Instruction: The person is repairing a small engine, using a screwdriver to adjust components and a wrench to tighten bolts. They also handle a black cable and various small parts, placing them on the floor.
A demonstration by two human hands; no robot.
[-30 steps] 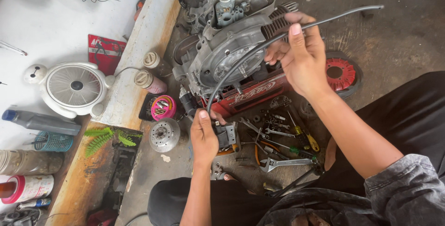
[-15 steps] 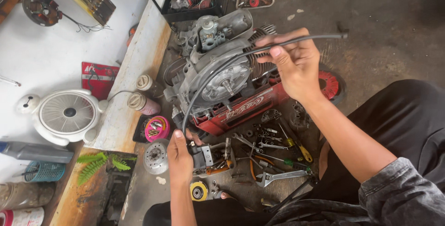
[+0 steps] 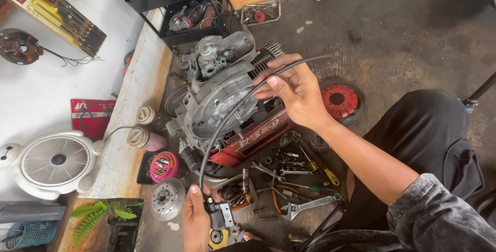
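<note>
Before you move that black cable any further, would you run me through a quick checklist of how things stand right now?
1. Right hand grips the black cable near its upper end: ok.
2. Left hand holds the lever fitting at the cable's lower end: ok.
3. Cable free of kinks: ok, one smooth arc across the engine.
4. Cable's far tip undamaged: cannot tell, too small.
5. Floor under the hands free of clutter: not ok, loose wrenches and screwdrivers lie there.
</note>
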